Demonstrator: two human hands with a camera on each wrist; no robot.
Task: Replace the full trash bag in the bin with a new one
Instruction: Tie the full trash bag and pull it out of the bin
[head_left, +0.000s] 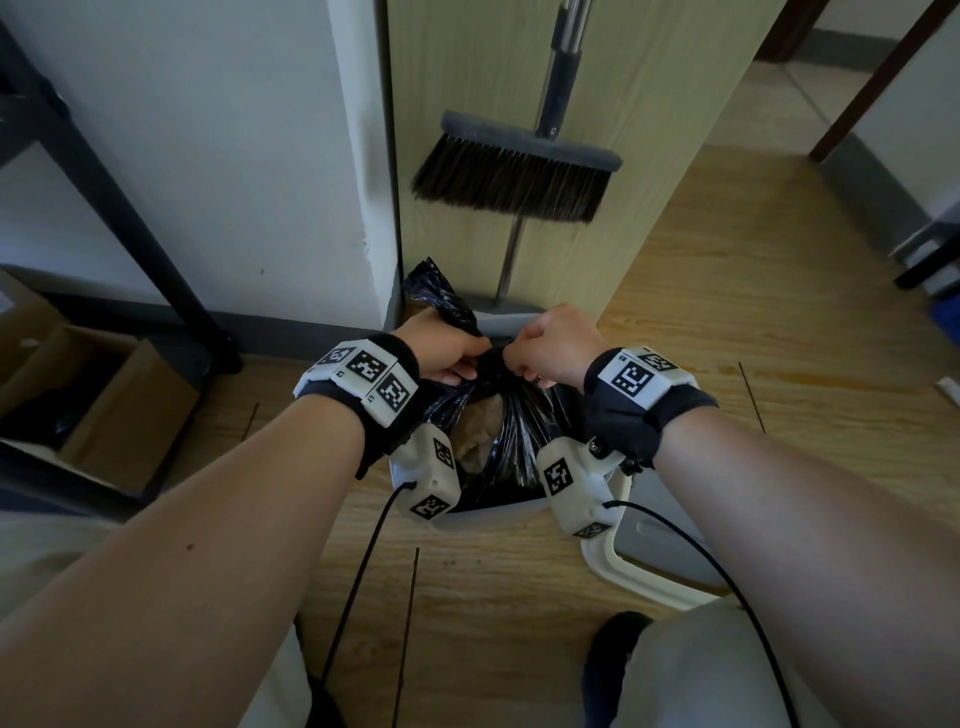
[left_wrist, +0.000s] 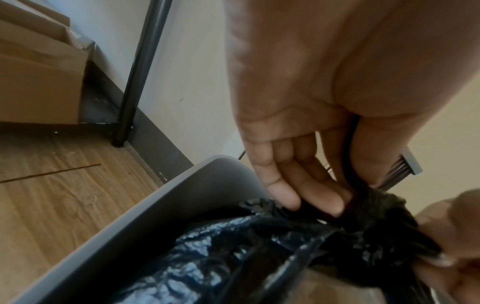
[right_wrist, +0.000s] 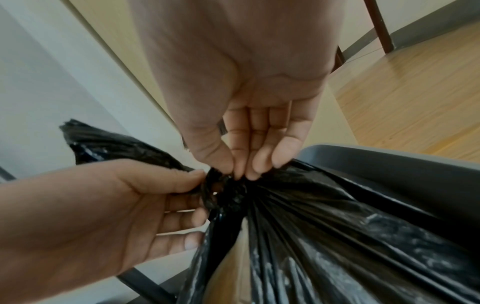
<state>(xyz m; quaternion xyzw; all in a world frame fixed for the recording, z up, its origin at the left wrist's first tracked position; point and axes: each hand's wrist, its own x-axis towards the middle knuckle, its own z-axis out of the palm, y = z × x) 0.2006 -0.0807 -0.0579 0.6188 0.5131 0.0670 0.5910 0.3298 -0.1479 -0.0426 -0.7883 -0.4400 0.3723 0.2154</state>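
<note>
Black plastic trash bag (head_left: 511, 415) sits inside the grey bin (head_left: 488, 517) on the wood-pattern floor (head_left: 727, 312), its mouth gathered into a tight twisted neck above the bin opening. Brown paper waste shows through a gap in the bag in the head view.

Left hand (head_left: 441, 348): grip closed on the gathered neck from the left side, thumb and fingers (left_wrist: 322, 197) pinching the bunched film; a loose tail of the bag (right_wrist: 109, 142) projects up and away behind this hand toward the wall corner.

Right hand (head_left: 553, 345): grip closed on the same neck from the right, thumb and fingertips (right_wrist: 262, 164) pressed together on the knot area. The two hands are nearly touching across the neck.

From the pinch point the bag fans out in taut pleats down to the bin rim (right_wrist: 389, 156).

Surroundings: a broom (head_left: 514, 176) leans against the pale wood-grain panel directly behind the bin, with a dustpan (head_left: 506, 306) at its foot. A white lid (head_left: 644, 582) lies on the floor just right of the bin. An open cardboard box (head_left: 104, 405) stands to the left beside a black frame leg (head_left: 135, 228).
</note>
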